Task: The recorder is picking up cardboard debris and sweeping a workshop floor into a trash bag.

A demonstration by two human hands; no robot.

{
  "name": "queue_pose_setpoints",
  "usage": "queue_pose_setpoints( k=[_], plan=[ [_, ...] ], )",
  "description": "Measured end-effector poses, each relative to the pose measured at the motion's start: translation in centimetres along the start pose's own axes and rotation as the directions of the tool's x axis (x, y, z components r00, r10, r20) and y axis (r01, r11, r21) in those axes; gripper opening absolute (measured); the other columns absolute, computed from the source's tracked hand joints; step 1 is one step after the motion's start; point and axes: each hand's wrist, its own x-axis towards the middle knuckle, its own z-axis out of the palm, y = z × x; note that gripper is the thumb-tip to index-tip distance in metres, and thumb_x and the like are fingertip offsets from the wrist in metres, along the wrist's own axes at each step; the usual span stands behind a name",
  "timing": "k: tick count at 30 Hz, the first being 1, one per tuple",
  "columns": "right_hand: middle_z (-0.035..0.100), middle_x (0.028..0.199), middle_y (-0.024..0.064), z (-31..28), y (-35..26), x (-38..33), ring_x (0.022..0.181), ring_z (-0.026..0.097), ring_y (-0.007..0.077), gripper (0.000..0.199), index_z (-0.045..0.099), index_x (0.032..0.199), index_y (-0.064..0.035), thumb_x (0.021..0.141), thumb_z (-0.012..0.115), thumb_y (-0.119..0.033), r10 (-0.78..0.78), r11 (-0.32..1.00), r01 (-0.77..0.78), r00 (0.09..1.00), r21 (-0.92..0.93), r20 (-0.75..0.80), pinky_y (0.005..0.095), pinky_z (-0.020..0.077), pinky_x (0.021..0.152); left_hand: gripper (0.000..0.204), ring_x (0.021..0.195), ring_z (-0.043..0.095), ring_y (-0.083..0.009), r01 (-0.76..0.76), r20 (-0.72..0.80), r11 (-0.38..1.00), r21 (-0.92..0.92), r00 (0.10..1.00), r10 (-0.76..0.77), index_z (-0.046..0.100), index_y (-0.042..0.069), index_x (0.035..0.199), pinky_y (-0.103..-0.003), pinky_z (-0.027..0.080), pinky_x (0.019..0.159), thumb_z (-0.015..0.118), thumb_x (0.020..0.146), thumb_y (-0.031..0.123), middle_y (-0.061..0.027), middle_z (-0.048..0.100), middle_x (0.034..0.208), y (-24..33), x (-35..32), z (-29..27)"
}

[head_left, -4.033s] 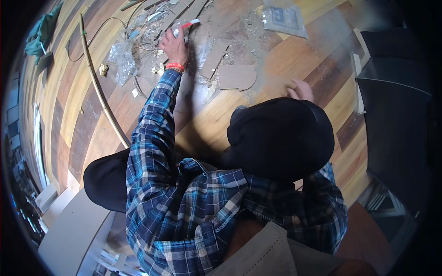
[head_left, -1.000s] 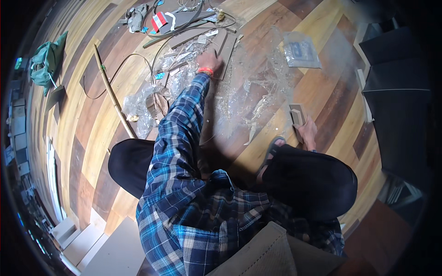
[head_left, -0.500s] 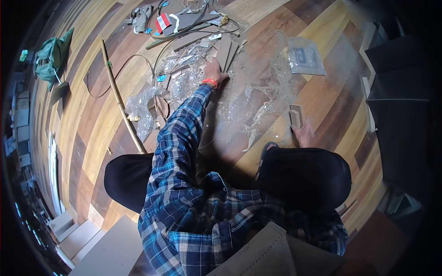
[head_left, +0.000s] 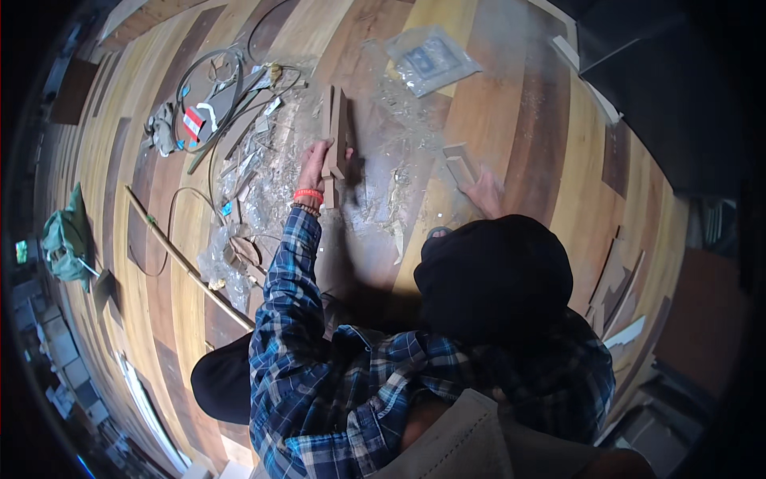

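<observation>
My left hand (head_left: 313, 166), with a red band and a beaded bracelet at the wrist, is closed round a bundle of brownish wood strips (head_left: 338, 132). The strips point away from me, lifted off the floor beside the scrap heap. To the right, my right hand (head_left: 487, 194) grips short wood offcuts (head_left: 459, 164) just beyond my right knee. My right fingers are partly hidden behind these pieces.
Left of my left hand lies a heap of wood scraps and crumpled clear plastic (head_left: 243, 184). A black looped strip (head_left: 182, 88), a long thin stick (head_left: 183, 262) and a green sack (head_left: 69, 239) lie further left. A flat plastic packet (head_left: 433, 62) lies ahead; dark panels (head_left: 654, 96) stand at right.
My left hand has raised the wood strips from the heap and brought them nearer. The view has turned rightward. My right hand still holds its offcuts.
</observation>
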Motion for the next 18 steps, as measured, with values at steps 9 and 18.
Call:
queue_pose_setpoints(
  k=[9,18],
  plan=[
    [0.067,0.095,0.0098,0.8,-5.0,2.2,0.085,0.065,0.0183,0.049,0.059,0.109,0.0013,0.065,0.080,-0.005,0.006,0.413,-0.326,0.935,0.851,0.356,0.0309,0.0519,0.078,0.040,0.079,0.065,-0.0173,-0.167,0.025,0.876,0.452,0.984,0.175,0.058,-0.009,0.108,-0.028,0.054,0.071,0.071,0.079,0.016,-0.0124,0.066,0.093,-4.7,-1.8,4.0],
    [0.062,0.113,0.0071,2.2,-8.5,-1.9,0.103,0.062,0.0165,0.035,0.053,0.124,-0.0038,0.093,0.061,-0.018,-0.361,-0.305,-0.547,0.824,0.779,0.437,0.0311,0.0520,0.084,0.057,0.093,0.059,-0.0350,-0.371,0.206,0.383,0.846,0.890,0.408,0.054,-0.010,0.111,-0.040,0.048,0.082,0.076,0.067,0.019,-0.0228,0.058,0.099,-13.3,-1.8,7.5]
  ],
)
